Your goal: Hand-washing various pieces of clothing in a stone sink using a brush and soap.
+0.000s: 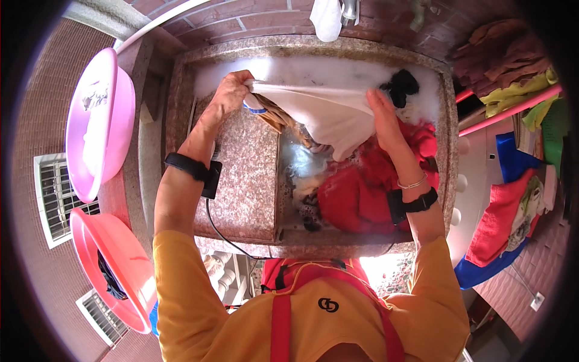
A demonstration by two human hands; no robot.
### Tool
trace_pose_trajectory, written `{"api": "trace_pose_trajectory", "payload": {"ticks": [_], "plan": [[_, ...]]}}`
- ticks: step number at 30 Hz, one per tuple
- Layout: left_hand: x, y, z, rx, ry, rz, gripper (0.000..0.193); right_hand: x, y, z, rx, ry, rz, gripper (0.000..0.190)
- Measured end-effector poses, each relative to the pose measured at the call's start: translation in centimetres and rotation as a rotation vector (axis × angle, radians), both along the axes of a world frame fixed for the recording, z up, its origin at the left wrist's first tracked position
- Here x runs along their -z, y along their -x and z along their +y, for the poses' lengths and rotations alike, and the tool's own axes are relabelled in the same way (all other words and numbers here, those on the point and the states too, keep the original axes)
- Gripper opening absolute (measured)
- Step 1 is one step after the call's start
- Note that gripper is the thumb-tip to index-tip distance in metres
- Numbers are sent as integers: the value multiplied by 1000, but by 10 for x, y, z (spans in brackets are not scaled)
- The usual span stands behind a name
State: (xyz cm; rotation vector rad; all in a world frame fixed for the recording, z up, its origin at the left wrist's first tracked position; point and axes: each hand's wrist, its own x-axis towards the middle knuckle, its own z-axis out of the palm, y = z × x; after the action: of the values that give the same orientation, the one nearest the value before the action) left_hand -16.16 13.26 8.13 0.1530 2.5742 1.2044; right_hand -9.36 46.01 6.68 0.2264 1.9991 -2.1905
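A wet whitish cloth garment (325,108) is stretched between my two hands above a stone wash basin (448,149). My left hand (233,90) grips its left end, fingers closed on the edge. At the other end, my right hand (383,115) holds the cloth near its upper right corner. Brown cloth with a blue-and-white edge (267,113) hangs below the left part. Red cloth (353,194) lies in sudsy water beneath, with pale and dark pieces beside it. A black cloth (401,87) floats at the back right.
A raised stone slab (244,176) fills the basin's left side. A metal faucet (349,13) with white cloth beside it is at the back. Pink (124,126) and coral (122,244) plastic basins stand left. Cloths hang on the right by a pink pole (511,108). A black cable (221,233) trails from my left forearm.
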Motion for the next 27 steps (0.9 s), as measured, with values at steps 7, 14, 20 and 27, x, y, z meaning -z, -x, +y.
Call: {"api": "trace_pose_trajectory", "payload": {"ticks": [7,14,20,27], "plan": [[-34,14,23,-206,238,561,25,-86,-14,-8,-138,188,10,38],[7,31,-3,-228,-145,327,16,-4,-52,-27,-522,-432,-198,62],[88,-13,-27,-134,525,-99,24,99,-126,-85,-752,-423,-143,56],[165,-46,-91,-651,156,8,39,136,-150,-108,-748,-731,-43,46]]}}
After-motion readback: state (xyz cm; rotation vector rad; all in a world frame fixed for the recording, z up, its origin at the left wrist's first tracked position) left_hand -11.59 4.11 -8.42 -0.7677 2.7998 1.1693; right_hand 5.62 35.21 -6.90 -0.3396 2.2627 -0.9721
